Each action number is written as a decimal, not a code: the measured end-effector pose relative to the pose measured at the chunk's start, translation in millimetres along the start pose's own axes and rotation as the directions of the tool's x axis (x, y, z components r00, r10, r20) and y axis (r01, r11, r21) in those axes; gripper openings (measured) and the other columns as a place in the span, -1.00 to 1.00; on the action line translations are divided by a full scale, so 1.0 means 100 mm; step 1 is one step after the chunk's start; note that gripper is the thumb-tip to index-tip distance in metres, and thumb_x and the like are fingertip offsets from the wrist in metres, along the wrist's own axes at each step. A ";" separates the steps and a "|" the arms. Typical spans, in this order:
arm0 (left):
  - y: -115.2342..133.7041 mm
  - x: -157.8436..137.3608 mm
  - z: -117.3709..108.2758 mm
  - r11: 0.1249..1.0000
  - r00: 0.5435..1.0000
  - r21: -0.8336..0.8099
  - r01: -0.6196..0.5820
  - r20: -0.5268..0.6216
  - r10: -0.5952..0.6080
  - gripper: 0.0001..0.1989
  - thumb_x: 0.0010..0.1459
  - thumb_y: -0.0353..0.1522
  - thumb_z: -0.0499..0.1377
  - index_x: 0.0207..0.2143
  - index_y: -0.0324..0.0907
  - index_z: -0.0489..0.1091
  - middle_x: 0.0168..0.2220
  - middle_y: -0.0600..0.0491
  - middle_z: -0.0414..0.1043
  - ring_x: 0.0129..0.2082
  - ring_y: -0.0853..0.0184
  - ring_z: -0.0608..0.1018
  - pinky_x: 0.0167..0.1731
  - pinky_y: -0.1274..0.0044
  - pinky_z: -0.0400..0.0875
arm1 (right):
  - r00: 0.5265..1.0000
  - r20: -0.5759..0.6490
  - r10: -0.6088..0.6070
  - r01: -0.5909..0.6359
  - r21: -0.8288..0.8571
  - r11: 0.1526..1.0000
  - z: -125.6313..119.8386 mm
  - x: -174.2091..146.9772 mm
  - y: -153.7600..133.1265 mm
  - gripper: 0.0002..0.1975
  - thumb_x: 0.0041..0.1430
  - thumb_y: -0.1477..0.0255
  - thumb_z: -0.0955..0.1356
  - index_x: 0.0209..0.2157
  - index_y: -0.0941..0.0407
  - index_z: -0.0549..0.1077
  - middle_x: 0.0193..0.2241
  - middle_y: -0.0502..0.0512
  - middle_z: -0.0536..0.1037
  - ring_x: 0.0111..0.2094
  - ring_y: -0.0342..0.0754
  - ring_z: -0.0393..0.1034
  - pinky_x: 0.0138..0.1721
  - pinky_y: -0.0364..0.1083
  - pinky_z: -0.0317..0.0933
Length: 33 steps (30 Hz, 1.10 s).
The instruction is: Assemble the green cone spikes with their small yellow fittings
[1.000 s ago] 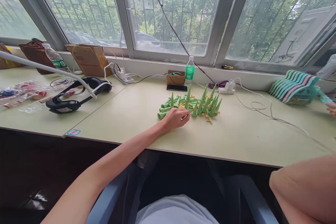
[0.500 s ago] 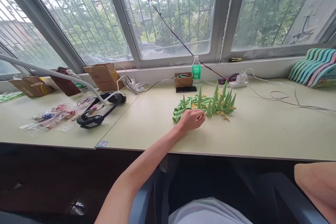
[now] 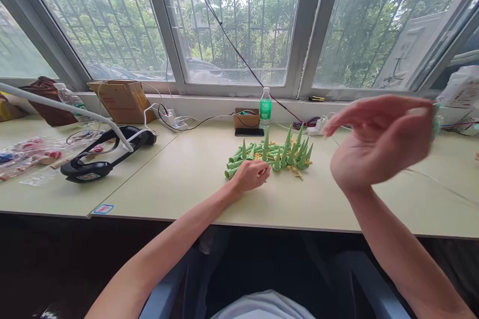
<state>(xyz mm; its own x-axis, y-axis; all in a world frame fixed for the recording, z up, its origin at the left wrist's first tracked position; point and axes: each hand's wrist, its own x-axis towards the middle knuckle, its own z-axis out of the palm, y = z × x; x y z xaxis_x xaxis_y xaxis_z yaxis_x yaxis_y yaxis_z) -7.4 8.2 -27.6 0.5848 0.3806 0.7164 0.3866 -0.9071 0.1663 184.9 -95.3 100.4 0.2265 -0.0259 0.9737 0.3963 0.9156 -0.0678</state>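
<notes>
My left hand (image 3: 251, 175) rests on the table with its fingers curled closed, at the near edge of a pile of green plastic pieces. What it holds, if anything, is hidden. Several green cones (image 3: 285, 153) stand upright there, and ribbed green tubes (image 3: 235, 164) lie on the left of the pile. Small yellow pieces (image 3: 297, 173) are scattered among them and in front. Raised above the table at the right, my right hand (image 3: 381, 144) is smeared by motion, its fingers bent. A bit of teal (image 3: 436, 119) shows at its far edge; I cannot tell whether it is held.
A green-labelled bottle (image 3: 265, 107), a small cardboard box (image 3: 246, 118) and a black phone (image 3: 249, 132) stand or lie behind the pile. At the left are a black headset (image 3: 88, 172), plastic-bagged items (image 3: 37, 152) and a large cardboard box (image 3: 121, 102). A white power strip (image 3: 175, 120) trails cables.
My right arm has risen from the lower right corner, and the hand is now up at the right. The view has turned right. My left hand stays beside the pile.
</notes>
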 end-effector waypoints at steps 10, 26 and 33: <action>-0.06 0.01 -0.02 0.989 0.980 0.028 0.148 -0.139 -0.143 -0.62 0.26 -0.37 0.07 -0.63 -0.17 0.12 -0.66 0.17 0.17 -0.65 0.47 0.23 -0.59 0.57 0.14 | 0.698 0.716 -0.029 0.242 -0.197 0.950 0.14 -1.21 0.91 -0.76 0.39 0.50 0.14 -0.32 0.12 0.36 -0.50 0.06 0.46 -0.59 -0.16 0.20 -0.55 -0.14 0.02; -0.14 0.05 -0.09 0.948 0.953 0.102 0.303 -0.066 -0.297 -0.80 0.18 -0.43 0.14 -0.52 -0.17 0.33 -0.56 0.11 0.38 -0.60 0.40 0.36 -0.53 0.56 0.20 | 0.664 0.718 0.208 0.020 -0.296 0.955 0.20 -1.41 0.91 -0.78 0.35 0.48 0.19 -0.39 0.11 0.36 -0.52 0.02 0.44 -0.55 -0.15 0.20 -0.50 -0.17 0.04; -0.21 0.02 -0.03 0.947 0.969 0.205 0.247 -0.067 -0.238 -0.86 0.12 -0.47 0.21 -0.49 -0.16 0.43 -0.50 0.03 0.45 -0.40 0.25 0.42 -0.42 0.48 0.31 | 0.648 0.701 0.298 -0.097 -0.312 0.945 0.18 -1.39 0.96 -0.77 0.34 0.45 0.20 -0.40 0.10 0.38 -0.53 0.04 0.45 -0.51 -0.12 0.29 -0.43 -0.16 0.13</action>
<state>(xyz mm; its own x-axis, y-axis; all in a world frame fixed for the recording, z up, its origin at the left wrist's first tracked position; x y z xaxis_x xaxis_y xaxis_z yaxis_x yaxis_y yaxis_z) -16.6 27.4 -27.0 0.4269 0.5727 0.6999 0.6569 -0.7282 0.1952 174.9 3.3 -37.3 -0.3587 0.5368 0.7637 0.6299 0.7429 -0.2264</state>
